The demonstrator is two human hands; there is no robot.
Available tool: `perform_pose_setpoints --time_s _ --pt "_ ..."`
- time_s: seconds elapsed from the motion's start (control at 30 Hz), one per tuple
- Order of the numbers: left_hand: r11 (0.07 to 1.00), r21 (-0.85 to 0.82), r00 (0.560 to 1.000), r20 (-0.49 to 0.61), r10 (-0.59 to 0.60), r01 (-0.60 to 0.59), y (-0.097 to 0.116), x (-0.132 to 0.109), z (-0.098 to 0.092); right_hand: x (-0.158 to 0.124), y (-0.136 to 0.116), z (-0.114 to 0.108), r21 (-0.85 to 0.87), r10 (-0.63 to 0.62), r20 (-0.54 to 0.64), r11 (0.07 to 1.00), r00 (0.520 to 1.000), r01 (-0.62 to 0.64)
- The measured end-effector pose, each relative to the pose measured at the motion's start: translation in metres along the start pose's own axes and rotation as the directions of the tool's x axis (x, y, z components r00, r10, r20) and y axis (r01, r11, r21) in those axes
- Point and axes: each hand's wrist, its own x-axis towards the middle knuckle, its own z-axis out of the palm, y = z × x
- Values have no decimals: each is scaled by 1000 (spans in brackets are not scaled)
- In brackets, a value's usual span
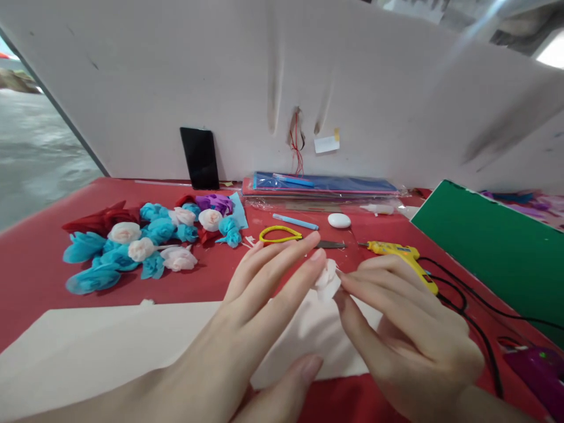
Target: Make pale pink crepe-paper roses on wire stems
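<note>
Between my hands is a small pale pink flower [326, 283] with rolled, layered petals. My right hand [405, 323] pinches its right edge between thumb and forefinger. My left hand [259, 311] has its fingers stretched out, and the forefinger tip touches the flower's left side; the thumb stands apart below. Beneath both hands lies a sheet of pale paper or fabric [118, 329]. Just beyond my fingers are yellow-handled scissors [280, 234], their blades partly hidden. A yellow glue gun [394, 249] rests behind my right hand, which covers part of it.
On the left lie several blue flowers [159, 230], with white, red and purple ones. A phone [200, 158] leans on the wall. Further back are a blue pen [295, 221], a white oval object [339, 220] and wrapped sheets [326, 183]. A green board [493, 252] and black cables border the right.
</note>
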Motion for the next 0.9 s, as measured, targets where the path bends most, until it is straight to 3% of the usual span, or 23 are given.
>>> perform_pose_setpoints --time_s 0.1,0.27,0.43,0.6,0.9 --pt "999 4 997 -50 52 -52 -3 -7 7 0 0 -3 -50 -40 78 998 996 44" --pt "992 -76 985 -135 -108 98 7 -8 13 -2 -6 -3 -72 -40 199 996 979 55" --pt "999 -26 996 -81 -31 29 6 -3 4 -5 -9 2 -28 -36 202 999 979 43" --pt "999 52 995 -103 10 -5 2 -3 2 -5 -9 2 16 -15 195 1000 981 12" --pt "998 -39 997 -51 53 -55 4 4 -5 -4 -14 7 156 77 245 981 966 -117"
